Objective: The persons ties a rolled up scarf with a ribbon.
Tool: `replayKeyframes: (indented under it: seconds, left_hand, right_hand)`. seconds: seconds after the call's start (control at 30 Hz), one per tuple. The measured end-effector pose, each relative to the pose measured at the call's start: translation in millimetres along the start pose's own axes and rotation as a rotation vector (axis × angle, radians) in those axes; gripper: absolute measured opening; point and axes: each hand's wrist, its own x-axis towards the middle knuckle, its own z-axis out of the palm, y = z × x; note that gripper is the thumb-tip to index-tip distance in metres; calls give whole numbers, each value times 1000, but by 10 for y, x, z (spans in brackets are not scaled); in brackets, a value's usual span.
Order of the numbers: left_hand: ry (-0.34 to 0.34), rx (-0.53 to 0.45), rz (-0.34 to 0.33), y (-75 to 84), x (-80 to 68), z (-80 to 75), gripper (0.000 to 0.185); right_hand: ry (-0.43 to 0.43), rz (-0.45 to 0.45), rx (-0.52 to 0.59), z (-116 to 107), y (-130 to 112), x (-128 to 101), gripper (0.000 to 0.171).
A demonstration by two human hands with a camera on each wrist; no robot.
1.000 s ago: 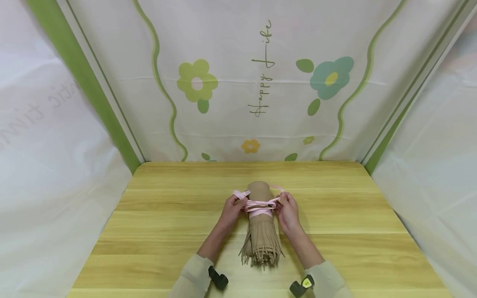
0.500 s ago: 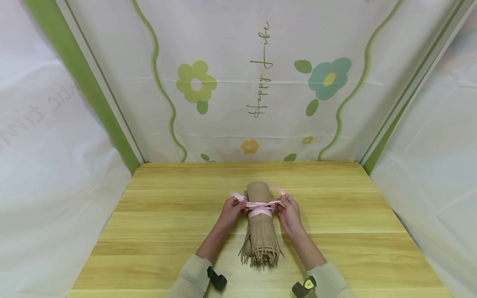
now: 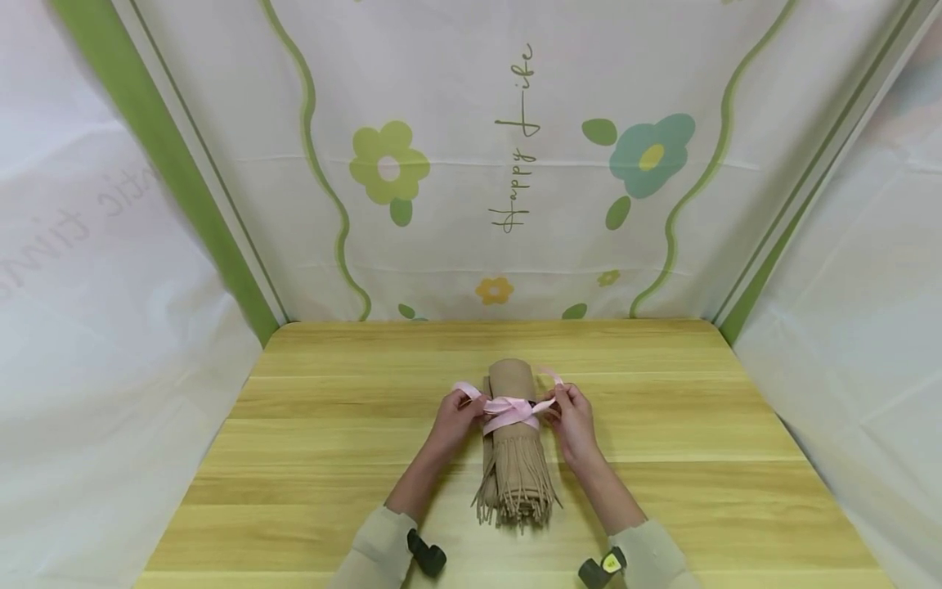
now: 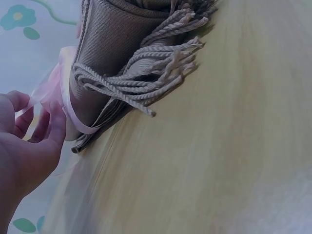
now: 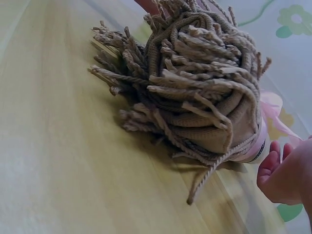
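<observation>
A rolled tan scarf lies on the table with its twisted fringe toward me. Around its upper half runs a pink ribbon, crossed in front in a knot. On the left side, my left hand pinches one ribbon end between thumb and fingers; the left wrist view shows the ribbon stretched from those fingertips to the roll. My right hand pinches the other end to the right of the roll, a loose tail rising above it. In the right wrist view the fringe hides part of the ribbon.
The wooden table stretches out on both sides of the scarf. Behind it hangs a white printed curtain with flowers, and fabric walls stand left and right. A small dark device is strapped at each wrist.
The loose pink loops across the roll have been drawn down into a flatter, tighter crossing. Both hands have shifted slightly outward, each still pinching its ribbon end. The scarf stays in place.
</observation>
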Motion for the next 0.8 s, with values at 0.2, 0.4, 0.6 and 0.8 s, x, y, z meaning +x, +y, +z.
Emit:
replayKeyframes:
  seconds: [0.2, 0.4, 0.6, 0.8]
  left_hand:
    - [-6, -26, -13, -15, 5, -14, 17]
    - [-8, -42, -11, -31, 4, -42, 14]
    - [10, -44, -23, -12, -10, -41, 16]
    - [31, -35, -26, 4, -23, -55, 14]
  right_hand:
    - [66, -42, -62, -46, 15, 37, 20]
    - [108, -58, -14, -101, -2, 73, 16]
    - [106, -61, 65, -148, -45, 65, 18]
    - [113, -51, 123, -195, -79, 61, 21]
